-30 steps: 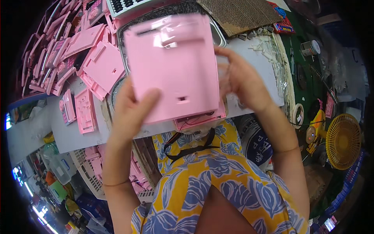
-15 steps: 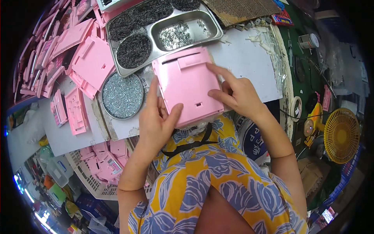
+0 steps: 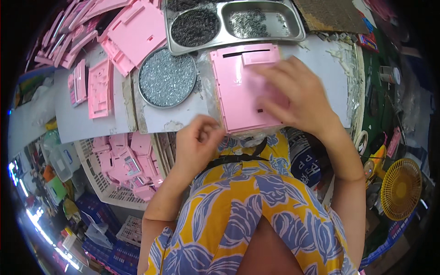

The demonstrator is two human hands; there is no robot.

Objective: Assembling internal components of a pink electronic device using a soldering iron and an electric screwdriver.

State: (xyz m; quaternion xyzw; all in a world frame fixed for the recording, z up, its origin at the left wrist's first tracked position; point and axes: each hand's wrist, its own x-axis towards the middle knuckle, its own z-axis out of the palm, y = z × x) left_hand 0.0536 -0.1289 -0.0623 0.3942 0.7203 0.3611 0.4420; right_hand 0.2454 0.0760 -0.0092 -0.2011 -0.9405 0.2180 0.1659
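A pink plastic panel (image 3: 236,94), roughly square with a long slot near its far edge and a small hole near the close edge, lies on clear plastic film at the front of the table. My right hand (image 3: 300,94) is over the panel's right side, blurred by motion, thumb and fingers apart. Whether it touches the panel is unclear. At the near left corner, my left hand (image 3: 197,143) has its fingers curled in, the thumb side close to the panel's edge. What lies inside those fingers, if anything, is hidden.
A round dish of small silvery pieces (image 3: 167,78) stands left of the panel. Behind is a metal compartment tray (image 3: 222,34) with dark and shiny small parts. Pink plastic parts (image 3: 137,36) pile up at far left; a white basket (image 3: 94,169) holds more below. A yellow fan (image 3: 401,189) stands right.
My left hand has let go of the panel's left edge, moved toward me and curled. My right hand has shifted inward over the panel. The view has shifted, so the table appears higher.
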